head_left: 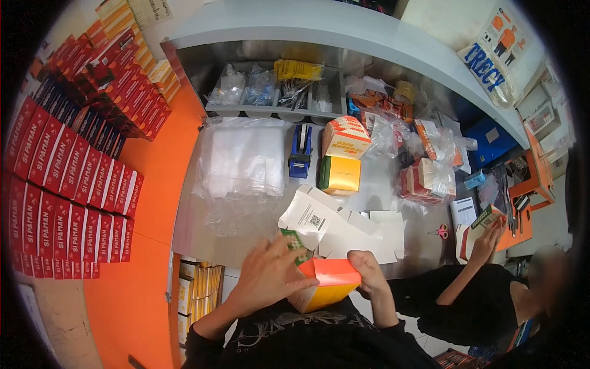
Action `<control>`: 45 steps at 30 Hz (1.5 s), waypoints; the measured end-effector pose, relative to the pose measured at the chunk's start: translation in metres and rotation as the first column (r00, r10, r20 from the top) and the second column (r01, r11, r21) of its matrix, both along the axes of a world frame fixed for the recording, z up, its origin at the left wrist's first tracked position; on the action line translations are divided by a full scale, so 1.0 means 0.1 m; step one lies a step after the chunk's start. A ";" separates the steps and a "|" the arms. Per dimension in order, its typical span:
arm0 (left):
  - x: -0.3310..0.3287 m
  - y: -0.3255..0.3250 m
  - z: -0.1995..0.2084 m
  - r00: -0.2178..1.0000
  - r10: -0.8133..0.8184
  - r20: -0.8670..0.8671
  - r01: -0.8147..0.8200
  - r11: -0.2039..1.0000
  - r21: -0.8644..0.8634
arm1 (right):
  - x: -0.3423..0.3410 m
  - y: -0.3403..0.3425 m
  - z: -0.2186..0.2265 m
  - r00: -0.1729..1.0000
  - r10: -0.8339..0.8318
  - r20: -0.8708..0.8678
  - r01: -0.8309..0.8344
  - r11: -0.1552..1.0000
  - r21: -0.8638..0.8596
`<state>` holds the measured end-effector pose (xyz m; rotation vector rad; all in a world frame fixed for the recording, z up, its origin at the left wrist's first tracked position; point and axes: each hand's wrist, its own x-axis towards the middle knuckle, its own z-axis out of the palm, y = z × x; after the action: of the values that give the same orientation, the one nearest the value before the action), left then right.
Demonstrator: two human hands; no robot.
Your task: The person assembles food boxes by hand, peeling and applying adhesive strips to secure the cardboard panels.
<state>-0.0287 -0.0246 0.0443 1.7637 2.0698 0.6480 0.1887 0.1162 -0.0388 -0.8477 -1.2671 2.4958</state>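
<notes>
Close to my body is a small orange and yellow carton box (329,292), its pinkish-orange upper face tilted up. My right hand (373,280) grips its right side, thumb at the upper corner. On the other side, my left hand (267,273) is slightly blurred, with fingers spread and thumb against the box's left edge. A green patterned flap (294,242) shows just beyond its fingertips; what it is attached to is partly hidden. Unfolded white cartons (362,237) lie on the metal table past the box, one with a printed square code.
A blue tape dispenser (300,150), yellow boxes (341,175) and a stack of plastic bags (243,157) stand farther back. Pink scissors (440,231) lie right. A co-worker's hand (488,240) holds a carton there. Red boxes (74,166) are piled at left.
</notes>
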 end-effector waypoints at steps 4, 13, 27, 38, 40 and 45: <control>0.09 0.00 -0.26 0.905 -0.048 0.424 0.170 0.952 -0.254 | -0.21 0.13 0.08 0.994 0.082 0.066 -0.102 0.595 0.797; 0.05 0.13 -0.25 0.466 0.142 0.873 0.196 0.946 -0.259 | -0.21 -0.02 0.44 0.962 0.252 -0.108 -0.020 0.456 0.890; -0.01 0.19 -0.17 0.329 0.221 0.918 0.280 0.906 -0.318 | -0.33 -0.04 0.74 0.950 0.283 0.129 -0.215 0.298 0.930; -0.05 0.17 -0.26 0.297 0.071 0.952 0.351 0.919 -0.179 | -0.22 0.02 0.57 0.945 0.325 0.031 -0.098 0.191 0.977; -0.04 0.18 -0.25 0.295 0.092 0.951 0.343 0.919 -0.195 | -0.23 -0.02 0.61 0.954 0.293 0.060 -0.118 0.182 0.976; -0.02 0.20 -0.30 0.309 0.032 0.950 0.361 0.921 -0.149 | -0.33 0.01 0.75 0.957 0.250 0.149 -0.232 0.350 0.908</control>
<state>-0.0308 -0.0043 0.0147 0.9087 1.0108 0.8913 0.1555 0.1171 0.0365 -0.3108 -2.5116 1.3909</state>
